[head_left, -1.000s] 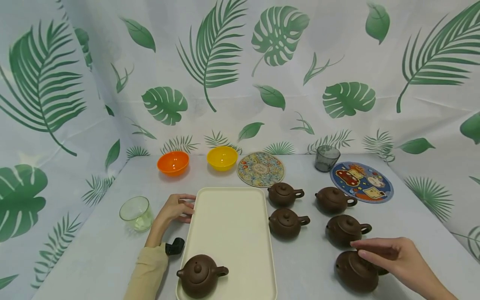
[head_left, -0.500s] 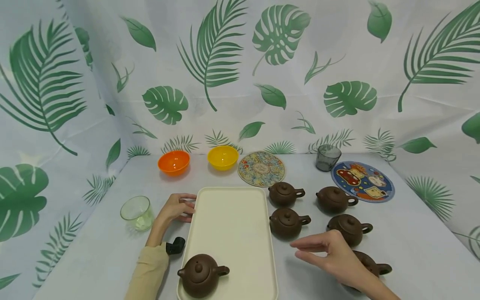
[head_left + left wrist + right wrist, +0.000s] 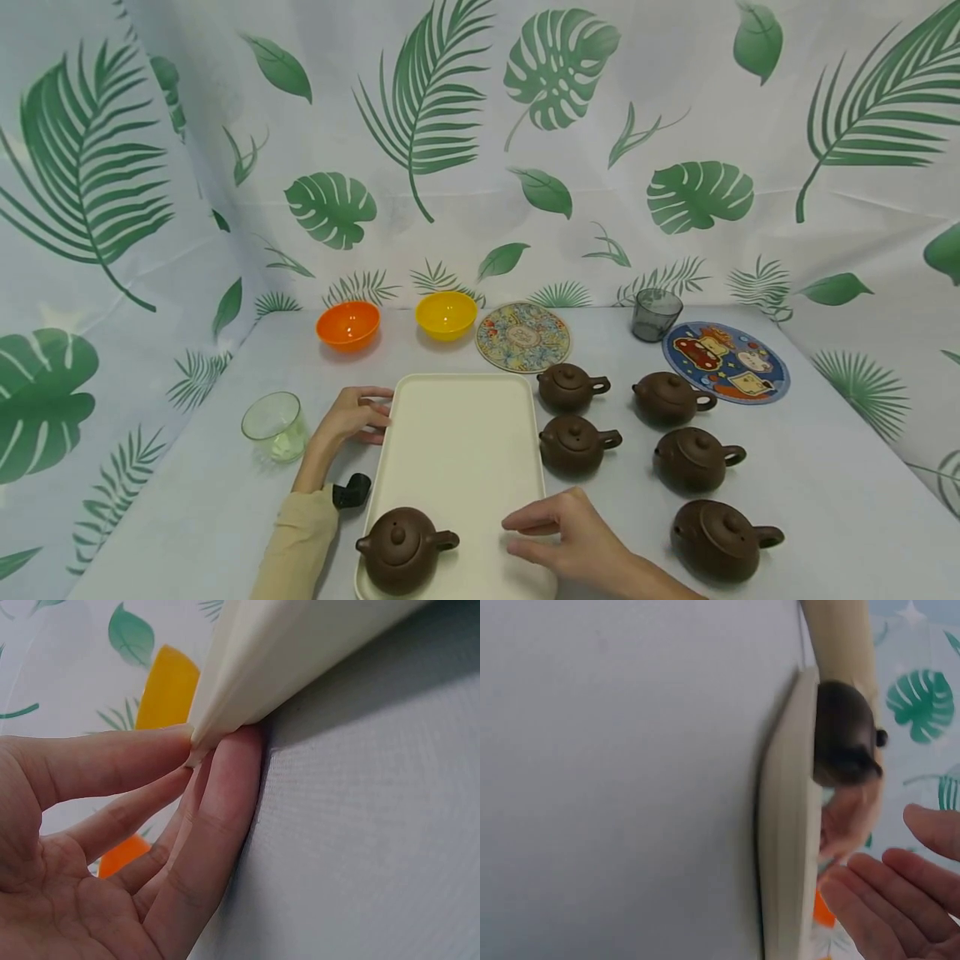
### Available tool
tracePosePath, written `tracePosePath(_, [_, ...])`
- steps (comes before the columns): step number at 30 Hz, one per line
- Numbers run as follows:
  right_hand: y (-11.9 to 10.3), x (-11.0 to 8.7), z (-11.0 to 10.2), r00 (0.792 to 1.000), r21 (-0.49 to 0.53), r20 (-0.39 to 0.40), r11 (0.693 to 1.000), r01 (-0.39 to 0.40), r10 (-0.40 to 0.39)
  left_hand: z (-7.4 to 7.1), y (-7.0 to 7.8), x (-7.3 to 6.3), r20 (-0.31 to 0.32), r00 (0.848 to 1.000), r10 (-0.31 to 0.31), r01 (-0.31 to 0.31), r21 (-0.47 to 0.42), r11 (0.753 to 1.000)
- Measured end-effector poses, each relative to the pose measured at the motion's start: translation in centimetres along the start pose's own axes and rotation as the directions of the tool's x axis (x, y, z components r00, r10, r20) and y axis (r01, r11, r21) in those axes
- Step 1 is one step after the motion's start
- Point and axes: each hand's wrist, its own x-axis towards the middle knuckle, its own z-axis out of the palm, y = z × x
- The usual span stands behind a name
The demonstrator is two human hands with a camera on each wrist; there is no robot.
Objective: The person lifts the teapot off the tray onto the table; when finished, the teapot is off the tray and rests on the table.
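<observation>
My left hand [image 3: 352, 417] pinches the left rim of a cream tray [image 3: 465, 433]. In the left wrist view, the thumb [image 3: 127, 757] lies on one side of the tray edge [image 3: 247, 667] and the fingers on the other. A brown teapot [image 3: 401, 550] stands upright at the tray's near left, its handle turned right. Over the tray's near right edge hovers my right hand [image 3: 573, 537], fingers reaching left and holding nothing. The right wrist view shows its fingers [image 3: 896, 907] apart from the teapot [image 3: 846, 735].
Right of the tray stand several brown teapots [image 3: 693, 460], the nearest [image 3: 716, 542] beside my right forearm. Behind are an orange bowl [image 3: 348, 327], a yellow bowl [image 3: 446, 317], a patterned round mat [image 3: 523, 337], a grey glass [image 3: 656, 315] and a blue mat [image 3: 727, 362]. A green glass [image 3: 276, 427] stands left.
My right hand has moved left from the nearest teapot on the right to over the tray's right edge. That teapot is uncovered now. The left hand and tray have stayed put.
</observation>
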Motion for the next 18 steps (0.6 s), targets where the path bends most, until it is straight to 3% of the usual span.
tracePosePath(7, [-0.6, 2.1, 2.8, 0.991, -0.068, -0.045, 0.99, 0.124, -0.128, -0.1, -0.1, 0.0, -0.002, 1.0, -0.008, 0.008, -0.003, 1.0])
tracePosePath(18, [-1.9, 4.4, 5.0, 0.996, -0.055, -0.008, 0.994, 0.092, -0.093, 0.0, 0.1, -0.1, -0.002, 1.0, -0.008, 0.008, -0.001, 1.0])
